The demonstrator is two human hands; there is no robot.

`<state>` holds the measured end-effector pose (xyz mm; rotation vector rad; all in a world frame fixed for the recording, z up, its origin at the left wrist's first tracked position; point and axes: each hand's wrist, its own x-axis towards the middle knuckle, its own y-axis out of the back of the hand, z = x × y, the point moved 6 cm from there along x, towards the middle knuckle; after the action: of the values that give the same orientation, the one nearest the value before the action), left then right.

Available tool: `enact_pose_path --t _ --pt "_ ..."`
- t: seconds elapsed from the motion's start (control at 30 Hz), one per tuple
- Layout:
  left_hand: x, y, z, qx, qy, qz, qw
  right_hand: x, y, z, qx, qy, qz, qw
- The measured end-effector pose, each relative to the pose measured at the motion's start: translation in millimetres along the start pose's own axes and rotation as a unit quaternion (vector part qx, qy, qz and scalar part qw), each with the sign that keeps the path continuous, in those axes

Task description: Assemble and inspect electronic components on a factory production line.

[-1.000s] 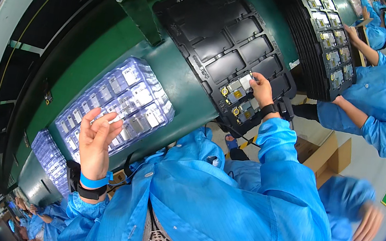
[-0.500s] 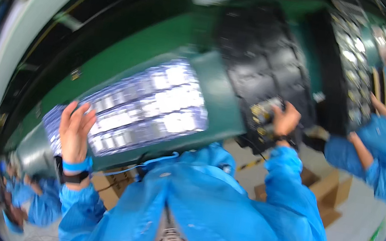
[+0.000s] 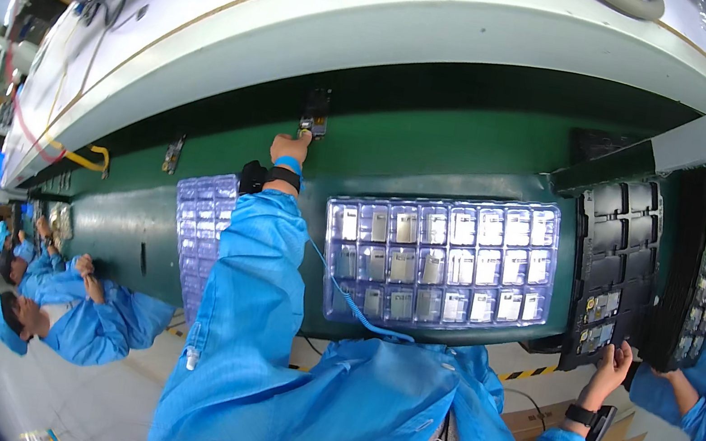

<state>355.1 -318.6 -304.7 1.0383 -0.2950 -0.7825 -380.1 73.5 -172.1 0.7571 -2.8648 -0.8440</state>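
Note:
My left hand (image 3: 290, 148) reaches forward over the green belt. Its fingers are closed on the near end of a small circuit board (image 3: 317, 115) with dark and yellowish parts. At the right, my right hand (image 3: 608, 375) is at the near edge of a black compartment tray (image 3: 615, 271), thumb and finger a little apart, with nothing visible between them. Two circuit boards (image 3: 602, 307) lie in that tray's near pockets. In front of me sits a clear plastic blister tray (image 3: 327, 258) with flat silver-white pieces in its pockets.
Another clear tray (image 3: 200, 220) lies left of my left arm. Another small board (image 3: 173, 154) is farther left on the belt (image 3: 437, 146). A white shelf edge (image 3: 381, 33) overhangs the far side. Stacked black trays (image 3: 699, 272) and a co-worker's arm (image 3: 684, 396) are at right.
My left hand has gone from above a clear tray to the board on the belt. My right hand has drawn back from the boards to the black tray's near edge. The view has turned.

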Motion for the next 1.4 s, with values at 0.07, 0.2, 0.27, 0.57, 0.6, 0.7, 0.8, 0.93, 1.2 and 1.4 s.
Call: enact_pose_path --t 0.07,0.2,0.27,0.57,0.6,0.7,0.8,0.93,1.2,1.4 --pt "-1 -7 20 0.092 0.047 -0.039 0.994 -21 8 -12 -0.021 0.029 0.010 0.999" --pt "-7 -3 44 0.206 0.058 -0.039 0.976 -68 -14 -74 -0.029 0.047 0.009 0.998" --pt "-3 0 50 0.180 0.077 0.006 0.981 -90 -40 -111 0.008 0.057 -0.004 0.998" --pt "-7 16 47 -0.411 -0.038 -0.056 0.909 -164 -199 -166 -0.070 0.117 -0.338 0.931" --pt "-25 39 51 -0.410 -0.035 -0.050 0.910 -176 -213 -173 -0.037 0.161 -0.351 0.922" --pt "-109 116 85 -0.597 -0.061 -0.169 0.782 -206 -255 -189 -0.108 0.293 -0.385 0.869" --pt "-155 170 76 -0.638 -0.081 -0.211 0.736 -230 -278 -195 -0.222 0.431 -0.293 0.824" --pt "-206 224 57 -0.643 -0.116 -0.207 0.728 -241 -293 -188 -0.294 0.442 -0.288 0.797" --pt "-291 242 51 -0.681 -0.051 -0.259 0.683 -234 -289 -188 -0.170 0.457 -0.338 0.805" --pt "-346 212 97 -0.576 -0.067 -0.340 0.740 -171 -216 -247 0.126 0.281 -0.395 0.865"
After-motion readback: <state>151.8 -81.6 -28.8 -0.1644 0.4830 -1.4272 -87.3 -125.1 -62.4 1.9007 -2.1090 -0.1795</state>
